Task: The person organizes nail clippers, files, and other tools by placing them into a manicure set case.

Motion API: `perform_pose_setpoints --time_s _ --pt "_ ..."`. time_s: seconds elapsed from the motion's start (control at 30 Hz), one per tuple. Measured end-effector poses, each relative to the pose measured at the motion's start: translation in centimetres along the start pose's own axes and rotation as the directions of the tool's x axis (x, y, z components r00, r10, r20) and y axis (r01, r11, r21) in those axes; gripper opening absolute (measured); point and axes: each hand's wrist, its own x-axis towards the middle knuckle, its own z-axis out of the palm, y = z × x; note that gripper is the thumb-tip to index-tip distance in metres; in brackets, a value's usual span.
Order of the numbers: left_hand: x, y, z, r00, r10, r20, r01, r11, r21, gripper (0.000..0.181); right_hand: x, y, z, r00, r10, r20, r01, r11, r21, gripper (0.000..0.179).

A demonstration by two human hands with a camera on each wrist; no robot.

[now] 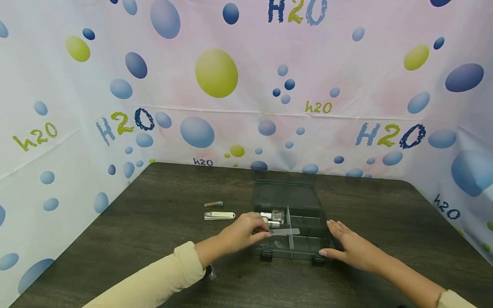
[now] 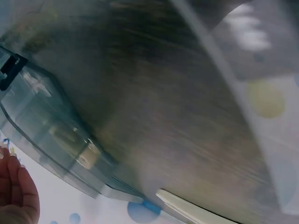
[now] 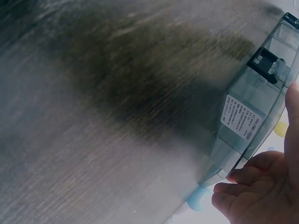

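Observation:
A see-through grey organizer box [image 1: 308, 246] stands open on the table, its lid [image 1: 286, 194] folded back. Over its left part, my left hand [image 1: 243, 233] pinches a translucent flat plastic strip [image 1: 290, 231], like a divider. Small bottles and a little jar [image 1: 278, 216] lie in the upper left compartment. Against the box's right side rests my right hand [image 1: 352, 247], fingers fairly straight, thumb near the front right latch [image 1: 318, 258]. The right wrist view shows those fingers [image 3: 261, 172] along the box wall. In the left wrist view, the strip cannot be made out beside the fingers [image 2: 21, 184].
Left of the box lie a large nail clipper [image 1: 219, 215] and a smaller nail clipper [image 1: 213, 204]. A small clear item [image 1: 212, 272] pokes out beside the left sleeve. A printed curtain [image 1: 246, 85] hangs behind the dark wooden table [image 1: 135, 239].

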Motion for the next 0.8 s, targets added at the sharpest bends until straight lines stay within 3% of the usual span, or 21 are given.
perform_pose_setpoints --time_s 0.33,0.67,0.8 --pt "1.9 1.1 1.3 0.995 -0.058 0.079 0.055 0.998 0.037 0.011 0.1 0.0 -0.2 1.000 -0.004 0.008 0.004 1.000 0.009 0.097" --pt "3.6 2.3 2.3 0.972 -0.155 0.174 0.138 0.985 0.106 0.014 0.2 0.3 -0.2 1.000 -0.008 0.028 0.007 1.000 0.005 0.095" --pt "4.2 2.4 2.9 0.970 -0.160 0.183 0.133 0.979 0.153 0.012 0.1 0.4 -0.3 1.000 -0.009 0.026 0.009 1.000 0.009 0.094"
